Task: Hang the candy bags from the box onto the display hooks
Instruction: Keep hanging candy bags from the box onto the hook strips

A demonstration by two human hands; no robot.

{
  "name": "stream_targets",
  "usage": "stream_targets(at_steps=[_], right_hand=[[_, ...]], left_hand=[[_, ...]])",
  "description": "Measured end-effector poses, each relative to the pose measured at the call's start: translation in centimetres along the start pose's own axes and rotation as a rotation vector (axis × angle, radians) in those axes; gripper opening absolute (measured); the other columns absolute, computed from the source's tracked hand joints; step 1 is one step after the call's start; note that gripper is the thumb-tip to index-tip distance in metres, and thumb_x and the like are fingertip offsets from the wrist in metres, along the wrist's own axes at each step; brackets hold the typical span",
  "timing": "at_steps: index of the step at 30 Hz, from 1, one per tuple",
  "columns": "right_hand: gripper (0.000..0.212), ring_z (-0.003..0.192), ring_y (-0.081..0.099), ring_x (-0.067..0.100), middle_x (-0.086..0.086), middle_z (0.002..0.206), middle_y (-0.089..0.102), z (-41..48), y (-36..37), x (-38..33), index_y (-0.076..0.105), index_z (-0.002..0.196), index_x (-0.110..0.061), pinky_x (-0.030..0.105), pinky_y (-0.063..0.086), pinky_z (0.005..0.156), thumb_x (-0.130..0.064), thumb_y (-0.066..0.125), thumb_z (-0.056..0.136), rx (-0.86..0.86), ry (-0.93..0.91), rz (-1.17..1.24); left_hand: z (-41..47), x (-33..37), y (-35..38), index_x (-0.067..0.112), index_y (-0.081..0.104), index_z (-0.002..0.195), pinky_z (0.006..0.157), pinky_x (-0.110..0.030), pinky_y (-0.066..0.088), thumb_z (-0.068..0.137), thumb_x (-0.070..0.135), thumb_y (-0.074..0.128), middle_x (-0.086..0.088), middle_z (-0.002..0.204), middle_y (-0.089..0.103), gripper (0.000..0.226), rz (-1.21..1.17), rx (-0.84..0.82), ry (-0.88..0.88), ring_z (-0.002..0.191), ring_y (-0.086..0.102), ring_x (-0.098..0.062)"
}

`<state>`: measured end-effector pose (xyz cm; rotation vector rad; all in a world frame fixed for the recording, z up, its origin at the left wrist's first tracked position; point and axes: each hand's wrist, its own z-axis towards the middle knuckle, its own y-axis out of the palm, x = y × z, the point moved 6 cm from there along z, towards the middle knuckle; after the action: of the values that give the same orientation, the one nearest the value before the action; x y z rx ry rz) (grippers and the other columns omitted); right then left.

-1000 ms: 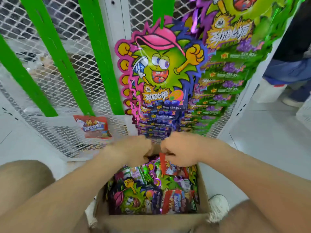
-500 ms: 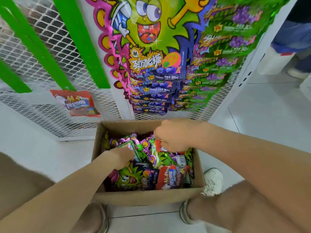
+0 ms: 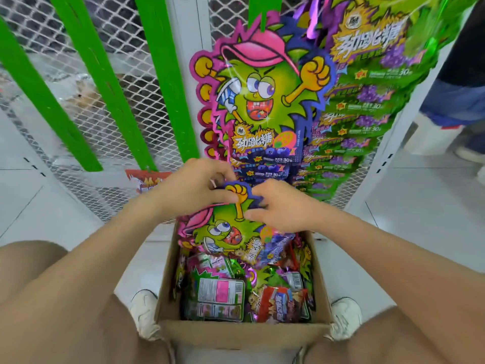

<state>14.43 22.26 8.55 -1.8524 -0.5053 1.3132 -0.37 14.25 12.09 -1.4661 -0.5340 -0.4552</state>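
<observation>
A green monster-shaped candy bag [image 3: 228, 232] with a pink cap hangs tilted above the cardboard box [image 3: 241, 333]. My left hand [image 3: 191, 190] and my right hand [image 3: 283, 206] both pinch its upper edge, at the yellow fist print. The box on the floor between my feet holds several more candy bags [image 3: 217, 298]. On the mesh display behind, a stack of the same bags [image 3: 259, 106] hangs from a hook, and a green-purple stack [image 3: 367, 95] hangs to its right. The hook itself is hidden by the bags.
Green vertical strips [image 3: 162, 82] run down the white wire mesh panel [image 3: 118, 35]. A red snack bag [image 3: 143, 181] hangs low on the mesh at left. Another person's legs [image 3: 456, 101] stand at the right edge. My white shoes [image 3: 144, 308] flank the box.
Both hands were down in the box half a second ago. Now they have lifted a green monster bag out and hold it up in front of the hanging stack.
</observation>
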Motion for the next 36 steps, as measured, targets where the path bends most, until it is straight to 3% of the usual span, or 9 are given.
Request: stream_targets(at_steps=[4, 7, 9, 11, 14, 20, 24, 29, 36], right_hand=[[0.025, 0.048, 0.031, 0.004, -0.011, 0.055, 0.039, -1.2, -3.4, 0.4, 0.061, 0.084, -0.003, 0.025, 0.027, 0.049, -0.020, 0.074, 0.098, 0.170, 0.096, 0.324], [0.046, 0.058, 0.030, 0.013, -0.006, 0.062, 0.031, -2.3, -5.2, 1.4, 0.043, 0.068, -0.018, 0.034, 0.022, 0.057, -0.029, 0.081, 0.091, 0.297, 0.170, 0.375], [0.034, 0.061, 0.052, 0.013, -0.011, 0.069, 0.057, -2.6, -6.1, 1.0, 0.057, 0.080, -0.012, 0.053, 0.044, 0.062, -0.037, 0.081, 0.082, 0.375, 0.133, 0.335], [0.033, 0.082, 0.070, 0.008, -0.015, 0.093, 0.072, -3.6, -7.6, -0.8, 0.065, 0.109, -0.026, 0.038, 0.058, 0.081, -0.030, 0.079, 0.079, 0.583, 0.044, 0.227], [0.045, 0.101, 0.066, 0.008, -0.007, 0.107, 0.067, -6.1, -10.0, -5.2, 0.061, 0.128, -0.020, 0.023, 0.051, 0.090, -0.017, 0.077, 0.086, 0.897, -0.202, -0.013], [0.029, 0.093, 0.065, 0.023, 0.002, 0.102, 0.068, -6.2, -13.9, -8.5, 0.062, 0.128, -0.017, 0.041, 0.051, 0.082, -0.021, 0.066, 0.099, 1.048, -0.288, -0.100], [0.023, 0.086, 0.063, 0.028, 0.003, 0.092, 0.068, -5.5, -19.5, -9.8, 0.064, 0.119, -0.017, 0.049, 0.052, 0.078, -0.020, 0.064, 0.096, 1.171, -0.311, -0.101], [0.019, 0.082, 0.064, 0.024, -0.001, 0.091, 0.069, -4.2, -24.0, -10.7, 0.068, 0.112, -0.017, 0.046, 0.053, 0.081, -0.024, 0.068, 0.095, 1.327, -0.349, -0.082], [0.019, 0.080, 0.064, 0.026, -0.003, 0.086, 0.066, -3.9, -24.0, -8.8, 0.069, 0.107, -0.015, 0.051, 0.052, 0.080, -0.026, 0.067, 0.091, 1.439, -0.300, -0.030]], left_hand=[[-0.9, 0.0, -4.4, 0.024, 0.073, 0.095, 0.072, -0.026, 0.054, 0.085, 0.040, 0.085, 0.014, 0.076, 0.076, 0.023, -0.217, 0.286, -0.085, 0.069, 0.070, -0.002], [-1.1, -0.4, -4.8, 0.024, 0.082, 0.100, 0.096, -0.046, 0.060, 0.086, 0.034, 0.085, 0.003, 0.095, 0.082, 0.017, -0.435, 0.278, -0.156, 0.094, 0.078, -0.020], [-1.1, 0.7, -4.9, 0.020, 0.081, 0.104, 0.102, -0.058, 0.055, 0.081, 0.045, 0.089, -0.005, 0.102, 0.081, 0.034, -0.486, 0.298, -0.146, 0.102, 0.074, -0.035], [-0.7, 2.0, -5.2, 0.020, 0.081, 0.104, 0.101, -0.064, 0.054, 0.077, 0.054, 0.091, -0.015, 0.104, 0.078, 0.045, -0.485, 0.302, -0.098, 0.097, 0.071, -0.045], [0.0, 4.9, -6.7, 0.018, 0.079, 0.085, 0.086, -0.056, 0.057, 0.075, 0.037, 0.092, -0.017, 0.089, 0.076, 0.025, -0.460, 0.316, -0.026, 0.076, 0.067, -0.026], [0.9, 9.7, -11.2, 0.014, 0.076, 0.085, 0.068, -0.032, 0.057, 0.075, 0.039, 0.089, -0.006, 0.080, 0.077, 0.030, -0.397, 0.491, 0.086, 0.070, 0.067, -0.011], [2.9, 10.9, -14.7, 0.026, 0.074, 0.104, 0.084, -0.033, 0.057, 0.095, 0.039, 0.072, 0.010, 0.097, 0.078, 0.016, -0.375, 0.730, 0.124, 0.091, 0.072, -0.007], [5.8, 13.0, -17.0, 0.018, 0.058, 0.141, 0.103, -0.017, 0.049, 0.080, 0.009, 0.044, 0.008, 0.129, 0.068, 0.063, -0.401, 0.741, 0.160, 0.115, 0.063, 0.003], [7.8, 13.0, -16.9, 0.019, 0.070, 0.119, 0.092, -0.024, 0.055, 0.100, 0.007, 0.050, 0.006, 0.106, 0.079, 0.030, -0.487, 0.640, 0.123, 0.098, 0.073, -0.007]])
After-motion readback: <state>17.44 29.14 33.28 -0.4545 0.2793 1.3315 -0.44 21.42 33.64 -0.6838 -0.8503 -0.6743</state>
